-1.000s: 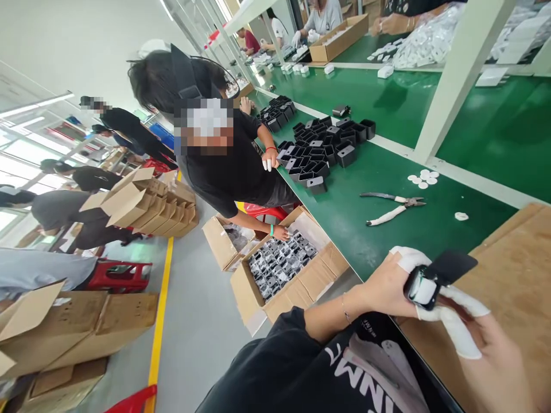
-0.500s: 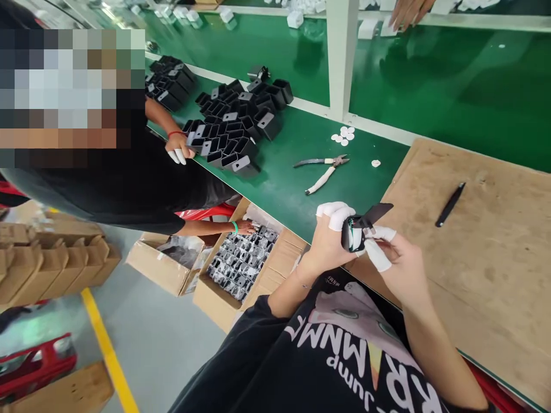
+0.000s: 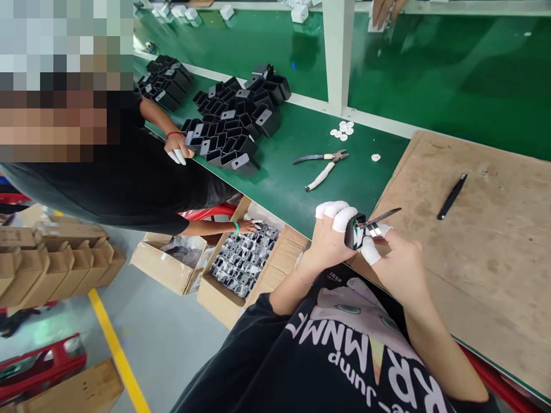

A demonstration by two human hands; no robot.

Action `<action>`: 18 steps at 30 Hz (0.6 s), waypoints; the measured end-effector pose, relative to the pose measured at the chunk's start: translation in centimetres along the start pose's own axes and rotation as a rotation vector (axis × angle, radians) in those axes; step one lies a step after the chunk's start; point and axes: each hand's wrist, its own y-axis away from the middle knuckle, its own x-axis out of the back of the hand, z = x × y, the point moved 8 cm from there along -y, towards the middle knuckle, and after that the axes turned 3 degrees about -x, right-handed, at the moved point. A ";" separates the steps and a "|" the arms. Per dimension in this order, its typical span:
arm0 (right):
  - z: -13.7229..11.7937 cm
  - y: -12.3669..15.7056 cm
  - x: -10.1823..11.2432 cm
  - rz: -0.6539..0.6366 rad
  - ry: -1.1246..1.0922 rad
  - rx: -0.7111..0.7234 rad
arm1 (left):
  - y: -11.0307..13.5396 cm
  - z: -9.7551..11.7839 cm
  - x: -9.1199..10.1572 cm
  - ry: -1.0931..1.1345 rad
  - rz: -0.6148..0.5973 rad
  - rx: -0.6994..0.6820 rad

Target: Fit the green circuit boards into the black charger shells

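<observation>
My left hand (image 3: 329,238), with white cots on its fingers, is wrapped around a small black plastic housing (image 3: 350,236). Wires and something white show inside the housing's open end. My right hand (image 3: 400,261), also in white finger cots, pinches a black plug cover (image 3: 384,216) with flat metal prongs, tilted beside that open end. Whether the cover touches the housing I cannot tell. Beyond my hands, diagonal cutters (image 3: 327,166) with pale wrapped handles lie spread on the green table (image 3: 275,195).
White discs (image 3: 343,131) lie behind the cutters. Black tweezers (image 3: 451,197) rest on a cardboard sheet (image 3: 495,275) at right. Several black housings (image 3: 232,123) cluster at left, by a co-worker's hand (image 3: 178,148). The co-worker's other hand (image 3: 247,227) reaches into a carton (image 3: 219,304). A white post (image 3: 338,63) rises behind.
The black plug cover has turned in my right hand and now shows edge-on. My left hand keeps its hold on the housing. The hand at the far top has shifted left.
</observation>
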 end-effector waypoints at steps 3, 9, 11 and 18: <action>-0.1 0.0 0.1 0.018 0.080 0.009 | 0.0 0.2 0.1 -0.012 0.012 -0.017; 0.1 -0.3 0.1 0.050 0.068 0.026 | 0.3 0.1 -0.3 0.034 -0.021 -0.028; 0.4 -0.3 0.1 0.041 0.003 0.026 | 0.4 -0.2 -0.6 0.061 -0.056 -0.001; 1.9 -0.5 -1.0 -0.162 -0.365 -0.053 | 0.5 -0.9 -1.0 0.171 -0.085 0.070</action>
